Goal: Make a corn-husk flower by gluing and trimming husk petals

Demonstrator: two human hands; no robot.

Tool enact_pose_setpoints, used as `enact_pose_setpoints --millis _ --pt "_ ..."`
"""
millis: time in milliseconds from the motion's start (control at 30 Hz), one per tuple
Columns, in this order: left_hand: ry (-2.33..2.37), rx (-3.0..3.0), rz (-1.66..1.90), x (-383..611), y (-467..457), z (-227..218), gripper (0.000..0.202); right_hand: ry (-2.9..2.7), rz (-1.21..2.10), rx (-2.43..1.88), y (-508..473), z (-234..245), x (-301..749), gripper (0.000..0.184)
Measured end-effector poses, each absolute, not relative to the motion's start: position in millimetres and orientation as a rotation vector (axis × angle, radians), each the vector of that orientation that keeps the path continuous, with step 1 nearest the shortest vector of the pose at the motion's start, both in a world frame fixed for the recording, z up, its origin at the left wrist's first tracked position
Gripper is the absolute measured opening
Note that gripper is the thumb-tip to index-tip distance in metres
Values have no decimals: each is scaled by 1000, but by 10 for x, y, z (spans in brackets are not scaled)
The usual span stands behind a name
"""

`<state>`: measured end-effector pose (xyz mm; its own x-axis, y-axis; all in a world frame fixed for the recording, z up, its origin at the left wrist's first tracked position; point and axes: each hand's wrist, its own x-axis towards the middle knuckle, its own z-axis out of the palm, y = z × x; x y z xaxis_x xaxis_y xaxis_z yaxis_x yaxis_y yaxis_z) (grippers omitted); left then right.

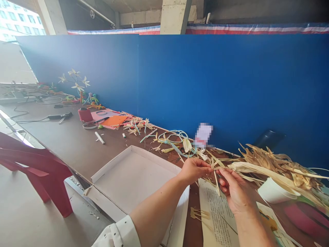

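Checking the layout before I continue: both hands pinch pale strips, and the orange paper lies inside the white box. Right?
Not quite: the head view shows the orange paper outside the white box, farther off along the table. The left hand and right hand do pinch pale strips.

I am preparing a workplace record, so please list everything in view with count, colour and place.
Table: one, brown, under most things
Panels: two, blue, behind table
Chair: one, red, left of table
Box: one, white, lower centre
Strip: at least one, pale, hand-held
Text page: one, white, below strip
Husks: one pile, tan, right
Cup: one, white, by husks
Tall flowers: four, cream, far left
Low flowers: several, cream, beyond box
Cone: one, red, left on table
Sheet: one, orange, by cone
Corded tool: one, black, left of cone
Clutter: uncountable, mixed colours, far left
Sleeve: one, white with dark dots, left arm
Left hand: one, bare, on strip
Right hand: one, bare, on strip
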<state>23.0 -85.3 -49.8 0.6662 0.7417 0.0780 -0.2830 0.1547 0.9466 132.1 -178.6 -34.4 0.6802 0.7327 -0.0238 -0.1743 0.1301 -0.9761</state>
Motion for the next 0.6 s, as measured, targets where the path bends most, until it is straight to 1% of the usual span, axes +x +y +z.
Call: enact_pose_setpoints --millis 333,600 --pt "554 1432 838 265 -857 -601 29 -556 663 -1288 -1813 -419 1340 34" --pt "550 1466 842 285 -864 -632 29 -559 660 -1284 -1831 -430 1343 34"
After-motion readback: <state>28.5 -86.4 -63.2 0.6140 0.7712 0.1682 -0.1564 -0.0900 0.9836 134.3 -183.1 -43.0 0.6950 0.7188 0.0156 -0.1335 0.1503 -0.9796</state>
